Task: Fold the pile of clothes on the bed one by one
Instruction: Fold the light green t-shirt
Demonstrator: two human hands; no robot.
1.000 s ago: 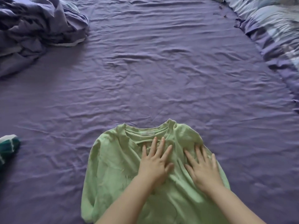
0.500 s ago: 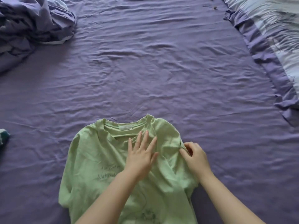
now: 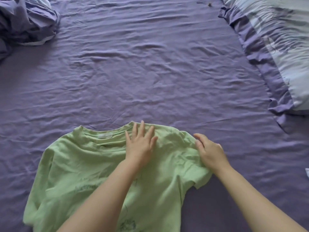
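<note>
A light green T-shirt (image 3: 80, 168) lies spread on the purple bed sheet (image 3: 150, 72), collar away from me, faint dark print on its front. My left hand (image 3: 140, 144) presses flat on it beside the collar, fingers straight and spread. At the shirt's right shoulder, my right hand (image 3: 210, 151) rests on the cloth, its fingers extended along the sleeve seam. The right sleeve sticks out below that hand.
A crumpled purple duvet (image 3: 25, 24) is heaped at the far left corner. A pillow with a purple frill and pale blue pattern (image 3: 275, 47) lies along the right side. A scrap of white (image 3: 306, 173) shows at the right edge.
The shirt's right side has been pulled out wider. My right hand went from pinching the shoulder cloth to lying on it with fingers out. My left hand slid up toward the collar.
</note>
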